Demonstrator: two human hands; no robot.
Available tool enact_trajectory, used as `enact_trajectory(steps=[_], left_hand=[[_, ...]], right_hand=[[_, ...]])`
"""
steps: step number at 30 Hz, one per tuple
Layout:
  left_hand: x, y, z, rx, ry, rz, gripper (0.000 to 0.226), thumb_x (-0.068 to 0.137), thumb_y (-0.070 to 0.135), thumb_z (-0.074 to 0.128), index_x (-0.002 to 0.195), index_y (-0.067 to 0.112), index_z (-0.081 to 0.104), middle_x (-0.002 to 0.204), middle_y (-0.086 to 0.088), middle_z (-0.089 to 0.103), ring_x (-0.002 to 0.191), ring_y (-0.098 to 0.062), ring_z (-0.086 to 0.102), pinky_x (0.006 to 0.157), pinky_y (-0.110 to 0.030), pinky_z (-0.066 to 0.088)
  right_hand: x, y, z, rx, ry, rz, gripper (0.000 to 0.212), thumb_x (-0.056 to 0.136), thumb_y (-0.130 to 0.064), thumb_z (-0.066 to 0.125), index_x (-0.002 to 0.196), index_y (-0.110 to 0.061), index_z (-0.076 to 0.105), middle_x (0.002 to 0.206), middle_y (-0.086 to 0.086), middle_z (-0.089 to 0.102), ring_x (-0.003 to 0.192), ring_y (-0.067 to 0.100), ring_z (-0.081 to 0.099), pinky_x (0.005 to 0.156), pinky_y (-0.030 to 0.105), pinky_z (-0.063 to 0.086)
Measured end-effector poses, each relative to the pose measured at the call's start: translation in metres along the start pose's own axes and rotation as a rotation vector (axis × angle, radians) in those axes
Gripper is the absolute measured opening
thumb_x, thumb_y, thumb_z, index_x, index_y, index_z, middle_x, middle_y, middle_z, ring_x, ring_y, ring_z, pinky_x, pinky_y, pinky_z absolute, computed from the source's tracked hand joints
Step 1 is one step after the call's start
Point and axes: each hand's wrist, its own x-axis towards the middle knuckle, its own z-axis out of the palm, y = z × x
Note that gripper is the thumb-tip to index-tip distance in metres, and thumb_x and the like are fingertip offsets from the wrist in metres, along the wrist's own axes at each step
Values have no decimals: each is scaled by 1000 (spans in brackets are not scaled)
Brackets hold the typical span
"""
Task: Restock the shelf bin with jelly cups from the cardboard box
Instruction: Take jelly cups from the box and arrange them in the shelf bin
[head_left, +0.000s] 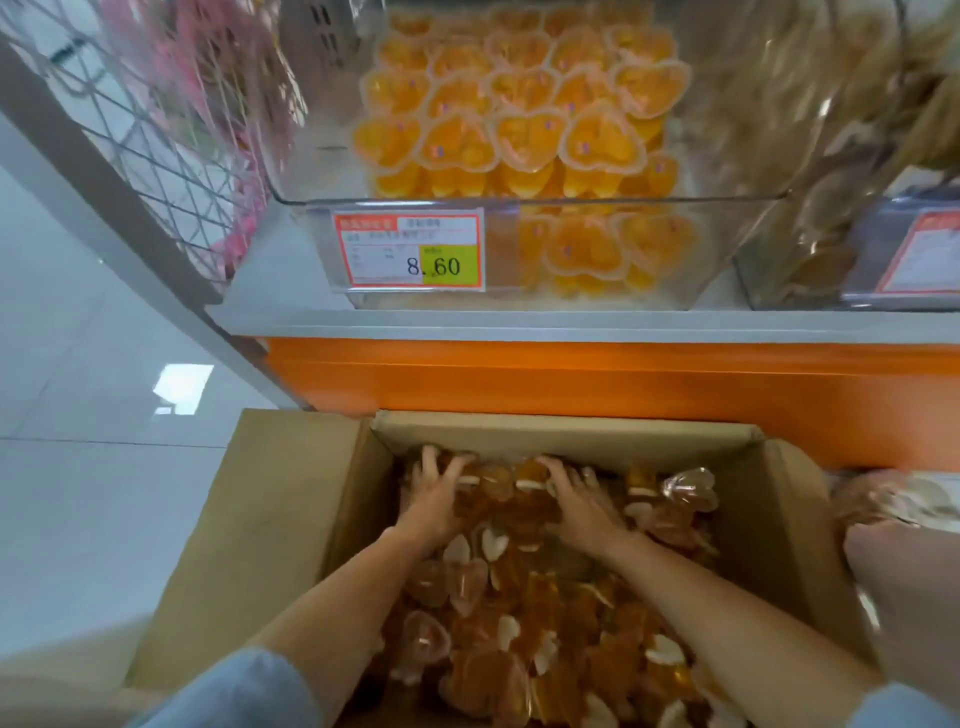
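An open cardboard box (270, 519) on the floor below the shelf is full of heart-shaped orange jelly cups (524, 613). Both hands are down in its far end. My left hand (434, 496) lies palm-down on the cups with fingers spread and curling into the pile. My right hand (576, 499) does the same a little to the right, its fingertips dug among the cups. Above, a clear shelf bin (519, 200) holds stacked orange jelly cups (524, 130) in rows. Whether either hand has a cup gripped is hidden by the fingers.
A price tag reading 8.60 (410, 249) is fixed to the bin's front. An orange shelf base (597, 379) runs behind the box. A wire rack with pink goods (171, 119) stands at the left, another clear bin (841, 208) at the right. Glossy floor (78, 415) lies left.
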Motion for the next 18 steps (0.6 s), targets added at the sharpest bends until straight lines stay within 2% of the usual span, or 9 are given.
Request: enact_trajectory(steps=[2, 5, 8, 10, 13, 15, 18], left_hand=[[5, -9, 4, -4, 84, 21, 60, 85, 40, 61, 136, 30, 32, 143, -7, 14, 129, -35, 24, 106, -45, 28], [11, -13, 6, -23, 126, 39, 55, 81, 42, 64, 127, 27, 38, 128, -2, 30, 118, -27, 31, 98, -44, 35], [10, -8, 13, -78, 139, 93, 45, 80, 46, 64, 115, 27, 43, 121, 1, 35, 112, -21, 34, 93, -38, 34], [10, -6, 17, -55, 99, 156, 47, 81, 45, 65, 118, 26, 42, 127, 3, 39, 115, -22, 42, 92, -37, 38], [16, -2, 15, -121, -24, 134, 60, 83, 34, 66, 135, 29, 35, 141, 0, 31, 125, -25, 41, 99, -41, 42], [20, -1, 13, -102, -81, 106, 60, 83, 33, 66, 135, 30, 36, 143, -1, 24, 128, -27, 37, 103, -40, 40], [22, -3, 13, -83, -82, 86, 52, 85, 35, 63, 130, 28, 39, 139, -3, 28, 124, -28, 39, 101, -39, 39]], right_hand=[[3, 2, 2, 23, 105, -22, 72, 87, -26, 65, 143, -27, 21, 140, 7, 43, 132, 34, 29, 99, 41, 36], [2, 3, 4, 62, 216, -25, 56, 86, -29, 65, 133, -26, 35, 134, 4, 46, 123, 29, 37, 94, 37, 37], [0, 0, 11, 93, 171, 4, 50, 86, -33, 64, 127, -25, 37, 134, 3, 45, 125, 28, 38, 96, 37, 38], [-1, -4, 12, 110, 93, 22, 58, 87, -34, 63, 134, -30, 30, 138, 4, 44, 130, 30, 36, 100, 38, 37], [2, -11, 13, -3, 40, 34, 69, 89, -43, 58, 144, -41, 16, 148, -1, 35, 136, 31, 29, 109, 43, 28], [5, -17, 14, -69, 54, 55, 61, 91, -48, 52, 143, -40, 22, 147, -1, 36, 135, 30, 32, 111, 45, 26], [9, -19, 9, -75, 16, 72, 56, 91, -47, 52, 141, -35, 29, 146, 3, 38, 133, 31, 34, 110, 43, 30]])
